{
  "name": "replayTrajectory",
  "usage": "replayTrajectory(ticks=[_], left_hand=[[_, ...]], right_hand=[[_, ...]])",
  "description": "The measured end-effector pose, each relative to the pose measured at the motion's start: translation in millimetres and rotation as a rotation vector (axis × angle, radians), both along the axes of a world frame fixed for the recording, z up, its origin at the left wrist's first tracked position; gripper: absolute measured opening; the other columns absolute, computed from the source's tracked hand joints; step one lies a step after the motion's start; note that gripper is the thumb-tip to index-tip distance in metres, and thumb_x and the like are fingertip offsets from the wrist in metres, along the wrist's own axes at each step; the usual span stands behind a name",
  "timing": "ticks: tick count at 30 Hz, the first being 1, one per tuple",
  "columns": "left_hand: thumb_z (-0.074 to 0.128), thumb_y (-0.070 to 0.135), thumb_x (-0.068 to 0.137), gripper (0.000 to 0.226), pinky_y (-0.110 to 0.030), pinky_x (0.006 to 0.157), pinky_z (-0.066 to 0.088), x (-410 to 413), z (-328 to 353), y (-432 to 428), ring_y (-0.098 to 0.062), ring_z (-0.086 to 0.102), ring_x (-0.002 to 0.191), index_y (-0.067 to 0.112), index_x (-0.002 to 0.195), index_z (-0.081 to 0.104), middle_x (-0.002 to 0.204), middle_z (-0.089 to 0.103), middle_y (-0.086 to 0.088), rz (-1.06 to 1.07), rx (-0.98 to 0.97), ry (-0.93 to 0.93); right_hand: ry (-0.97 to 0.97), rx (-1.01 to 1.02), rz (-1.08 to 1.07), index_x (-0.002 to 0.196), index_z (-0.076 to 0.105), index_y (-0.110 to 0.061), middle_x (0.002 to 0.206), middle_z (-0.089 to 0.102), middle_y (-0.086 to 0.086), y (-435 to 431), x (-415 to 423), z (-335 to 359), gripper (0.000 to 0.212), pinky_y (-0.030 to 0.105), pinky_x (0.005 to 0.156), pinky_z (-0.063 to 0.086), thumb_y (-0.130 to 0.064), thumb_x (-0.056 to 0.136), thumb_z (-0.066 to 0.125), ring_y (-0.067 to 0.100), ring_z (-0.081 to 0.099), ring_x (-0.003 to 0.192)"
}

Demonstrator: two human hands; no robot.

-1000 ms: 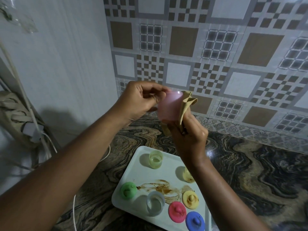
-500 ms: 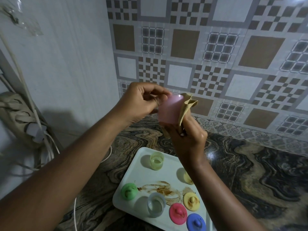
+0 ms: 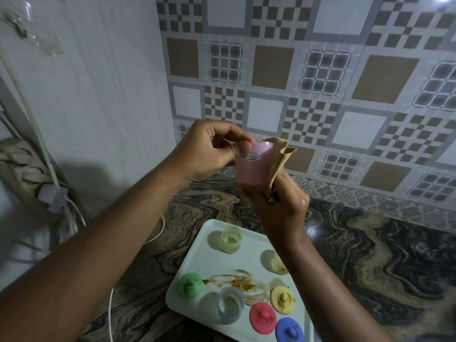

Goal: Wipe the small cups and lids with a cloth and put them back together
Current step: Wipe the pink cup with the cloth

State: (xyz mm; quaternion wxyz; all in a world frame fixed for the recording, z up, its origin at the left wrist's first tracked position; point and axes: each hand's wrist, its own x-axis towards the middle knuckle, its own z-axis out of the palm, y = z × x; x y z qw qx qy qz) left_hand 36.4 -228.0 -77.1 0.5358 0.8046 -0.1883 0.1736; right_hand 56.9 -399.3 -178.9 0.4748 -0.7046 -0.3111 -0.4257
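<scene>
I am pinching the pink cup (image 3: 251, 170) at its upper end with my left hand (image 3: 212, 149), above the tray (image 3: 246, 257). My right hand (image 3: 278, 208) is gripping the cloth (image 3: 277, 166) and pressing it to the cup's right side. A green cup (image 3: 231, 239), yellow cup (image 3: 278, 264), clear cup (image 3: 230, 308), green lid (image 3: 190, 285), yellow lid (image 3: 283, 299), pink lid (image 3: 262, 317) and blue lid (image 3: 289, 330) are sitting on the tray around a brown smear (image 3: 237, 283).

left forearm (image 3: 98, 255): bare to frame edge | right forearm (image 3: 320, 280): bare | left hand (image 3: 209, 151): bare | right hand (image 3: 281, 208): bare
</scene>
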Motion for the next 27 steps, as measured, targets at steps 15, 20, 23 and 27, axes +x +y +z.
replayTrajectory(ticks=[15, 20, 23, 27], left_hand=[[0.073, 0.021, 0.084, 0.021, -0.02, 0.078, 0.058, 1.4, -4.0, 0.5, -0.002, 0.069, 0.093, 0.018, 0.106, 0.075, 0.099, 0.074, 0.01, 0.101, 0.139, -0.094], [0.072, 0.02, 0.085, 0.02, -0.018, 0.07, 0.058, 3.1, -6.9, 2.6, -0.001, 0.069, 0.09, 0.017, 0.105, 0.075, 0.094, 0.073, 0.012, 0.114, 0.083, -0.049], [0.073, 0.018, 0.086, 0.019, -0.033, 0.072, 0.062, 4.3, -7.3, 3.8, -0.008, 0.07, 0.09, 0.014, 0.104, 0.077, 0.095, 0.075, 0.004, 0.13, 0.083, -0.049], [0.071, 0.009, 0.087, 0.016, -0.034, 0.076, 0.062, 4.6, -8.2, 11.3, -0.01, 0.07, 0.09, 0.019, 0.099, 0.075, 0.093, 0.074, 0.006, 0.125, 0.052, 0.0]], right_hand=[[-0.001, 0.004, 0.039, 0.125, 0.063, 0.012, 0.127, 0.065, 0.022, 5.0, 0.9, -6.4, 0.054, 0.022, 0.091, 0.056, -0.034, 0.096, 0.067, 0.014, 0.067, 0.116], [0.009, -0.059, 0.017, 0.124, 0.064, 0.013, 0.123, 0.067, 0.027, 3.4, 6.4, -8.8, 0.052, 0.03, 0.082, 0.059, -0.03, 0.095, 0.069, 0.032, 0.072, 0.103], [-0.05, -0.07, 0.008, 0.123, 0.064, 0.011, 0.125, 0.064, 0.021, 6.7, 4.3, -6.5, 0.046, 0.022, 0.08, 0.055, -0.025, 0.095, 0.068, 0.015, 0.066, 0.103], [-0.054, -0.029, 0.08, 0.128, 0.058, 0.009, 0.13, 0.058, 0.024, 5.5, 9.5, -9.0, 0.045, 0.009, 0.095, 0.046, -0.029, 0.104, 0.052, 0.011, 0.061, 0.116]])
